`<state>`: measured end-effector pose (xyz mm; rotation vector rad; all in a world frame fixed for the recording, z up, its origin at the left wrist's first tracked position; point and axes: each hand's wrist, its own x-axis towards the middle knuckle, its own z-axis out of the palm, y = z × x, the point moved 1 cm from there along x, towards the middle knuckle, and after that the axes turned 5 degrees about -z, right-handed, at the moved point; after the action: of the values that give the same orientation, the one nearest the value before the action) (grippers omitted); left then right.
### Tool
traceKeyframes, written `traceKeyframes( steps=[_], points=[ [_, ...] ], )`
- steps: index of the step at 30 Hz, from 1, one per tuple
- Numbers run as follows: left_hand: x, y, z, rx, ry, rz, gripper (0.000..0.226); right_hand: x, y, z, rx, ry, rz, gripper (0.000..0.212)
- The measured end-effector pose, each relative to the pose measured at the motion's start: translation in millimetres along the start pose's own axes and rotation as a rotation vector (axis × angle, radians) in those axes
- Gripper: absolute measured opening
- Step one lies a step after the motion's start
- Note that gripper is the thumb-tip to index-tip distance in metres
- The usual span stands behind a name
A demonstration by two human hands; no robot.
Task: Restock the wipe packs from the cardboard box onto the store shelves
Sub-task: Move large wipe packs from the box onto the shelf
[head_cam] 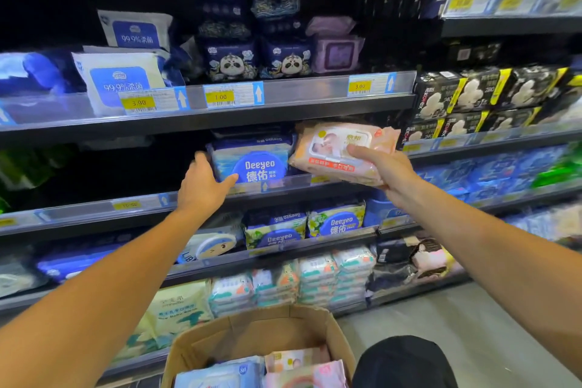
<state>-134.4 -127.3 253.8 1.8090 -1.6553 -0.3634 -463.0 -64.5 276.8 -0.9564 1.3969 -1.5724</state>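
My right hand [385, 172] grips a pink wipe pack [338, 148] with a baby picture, held at the mouth of the second shelf, right of a stack of blue Deeyeo packs [255, 161]. My left hand [203, 184] holds the left side of that blue stack, thumb at its lower front and fingers along its side. Below me stands the open cardboard box [252, 331], with blue packs [220, 376] and pink packs [302, 367] inside.
Shelf rails with yellow price tags [220, 97] run across each level. More Deeyeo packs [335, 220] fill the shelf below. Black pad packs [472, 91] sit on the right. The dark gap left of the blue stack holds no goods. Grey floor [456, 318] lies at the right.
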Motion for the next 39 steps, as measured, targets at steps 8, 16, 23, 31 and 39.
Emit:
traceKeyframes(
  steps=[8, 16, 23, 31, 39],
  points=[
    [-2.7, -8.8, 1.5, -0.035, -0.045, 0.116, 0.044, 42.9, -14.0, 11.0, -0.421, -0.043, -0.192, 0.051],
    [-4.8, -18.1, 2.0, -0.087, -0.086, 0.186, 0.042, 65.8, 23.7, 14.1, -0.817, 0.133, -0.249, 0.070],
    [-36.5, -12.6, 1.2, 0.005, -0.021, 0.245, 0.078, 50.5, 16.1, 20.2, -1.150, 0.219, -0.318, 0.067],
    [-58.7, 2.0, 5.8, 0.292, -0.017, 0.642, 0.068, 7.3, 40.3, -3.2, -1.068, 0.193, -0.797, 0.064],
    [-51.8, 17.3, 28.8, 0.640, -0.153, 0.496, 0.078, 1.0, 68.4, -0.1, -1.396, -0.198, -0.784, 0.056]
  ],
)
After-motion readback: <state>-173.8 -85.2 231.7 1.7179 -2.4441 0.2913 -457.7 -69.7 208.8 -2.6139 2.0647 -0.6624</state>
